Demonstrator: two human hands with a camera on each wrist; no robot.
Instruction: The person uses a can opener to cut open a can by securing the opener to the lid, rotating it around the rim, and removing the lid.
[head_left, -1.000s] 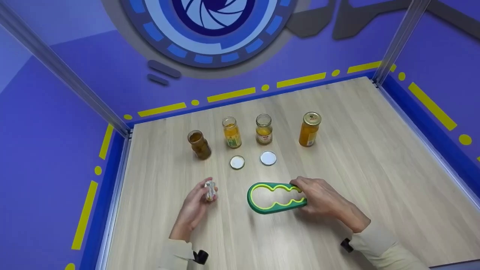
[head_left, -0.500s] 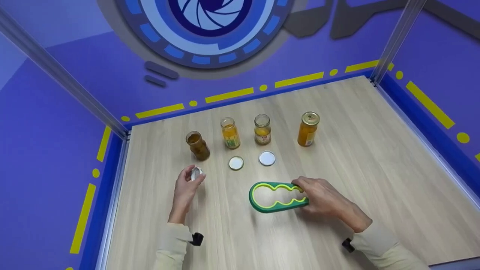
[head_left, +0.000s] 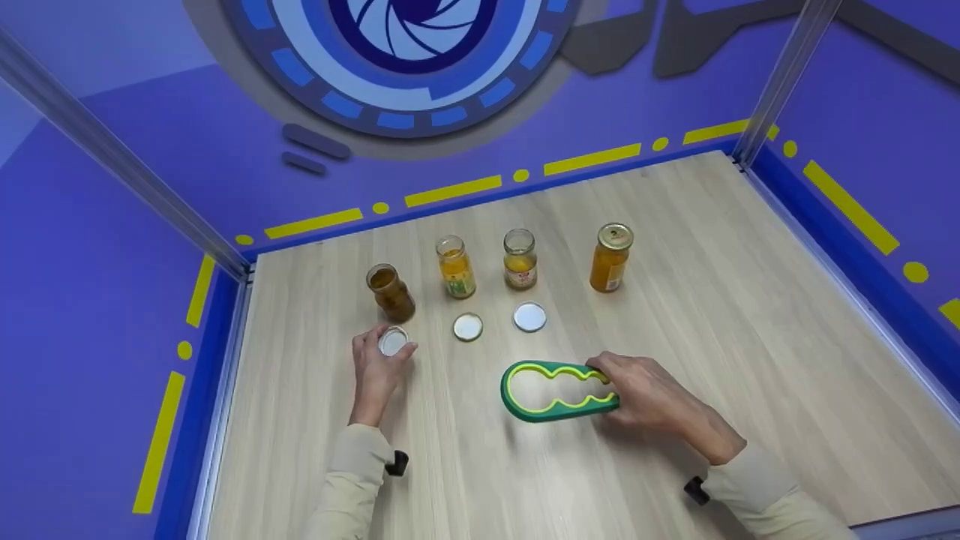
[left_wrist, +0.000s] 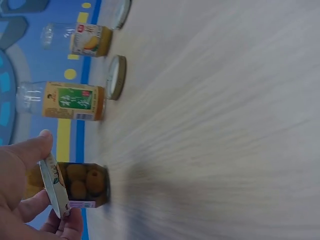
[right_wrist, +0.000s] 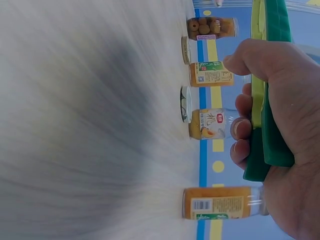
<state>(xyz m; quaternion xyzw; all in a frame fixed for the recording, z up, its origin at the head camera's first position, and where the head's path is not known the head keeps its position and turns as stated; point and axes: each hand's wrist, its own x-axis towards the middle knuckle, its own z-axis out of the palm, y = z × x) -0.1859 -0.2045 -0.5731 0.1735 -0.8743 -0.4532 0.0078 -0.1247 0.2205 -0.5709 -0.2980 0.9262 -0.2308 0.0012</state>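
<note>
My left hand (head_left: 378,371) pinches a jar lid (head_left: 393,341) by its edge, white inner side up, just in front of an uncovered brown jar (head_left: 391,294). The left wrist view shows round pieces inside that jar, and the lid (left_wrist: 55,185) between thumb and fingers. In my right hand (head_left: 645,397) is a green jar opener (head_left: 559,391) with a scalloped yellow-green inner edge, gripped at its narrow end and held over the table. The right wrist view has the fingers (right_wrist: 242,127) curled round it.
Two uncovered jars, one with a green label (head_left: 456,268) and one half full (head_left: 520,260), stand behind two upturned lids, the left lid (head_left: 468,327) and right lid (head_left: 529,316). Further right stands a capped orange jar (head_left: 611,259). Blue panels (head_left: 420,180) border the table.
My left hand has moved forward toward the brown jar and turned the lid from on edge to white side up. The right hand and opener stay nearly still.
</note>
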